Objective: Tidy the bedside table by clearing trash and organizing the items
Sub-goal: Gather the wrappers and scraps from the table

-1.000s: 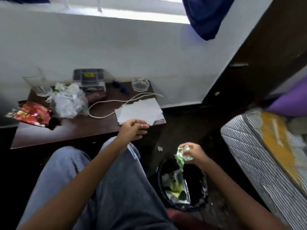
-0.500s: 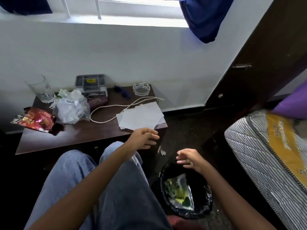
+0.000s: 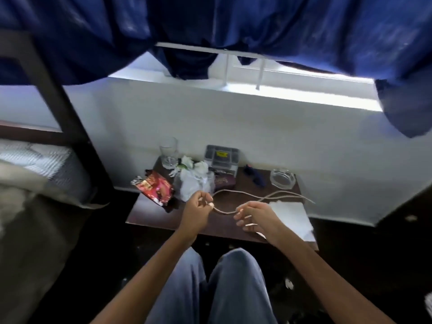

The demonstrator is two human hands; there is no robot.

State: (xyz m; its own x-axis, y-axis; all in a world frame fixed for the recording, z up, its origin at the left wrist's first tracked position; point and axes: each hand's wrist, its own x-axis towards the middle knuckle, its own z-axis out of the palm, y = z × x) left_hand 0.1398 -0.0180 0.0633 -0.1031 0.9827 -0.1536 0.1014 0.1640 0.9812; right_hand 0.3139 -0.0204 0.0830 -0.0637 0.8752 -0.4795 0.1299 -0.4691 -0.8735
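A beige cord (image 3: pixel 261 198) lies across the dark bedside table (image 3: pixel 154 213). My left hand (image 3: pixel 196 210) pinches the cord's near end above the table's middle. My right hand (image 3: pixel 256 215) holds the same cord a little to the right, fingers loosely curled. A red snack wrapper (image 3: pixel 155 187) hangs over the table's left edge. Beside it sits a crumpled white plastic bag (image 3: pixel 192 181). White paper sheets (image 3: pixel 289 216) lie under my right wrist at the right end.
At the table's back stand a drinking glass (image 3: pixel 168 153), a grey compartment box (image 3: pixel 221 155), a dark small object (image 3: pixel 256 176) and a glass ashtray (image 3: pixel 282 178). A bed (image 3: pixel 30 174) flanks the left. Blue curtains (image 3: pixel 210 24) hang overhead.
The green wrapper left my right hand and dropped into the bin. Both hands then came up to the table and took hold of the cord. The view swung left; the bin is out of frame.
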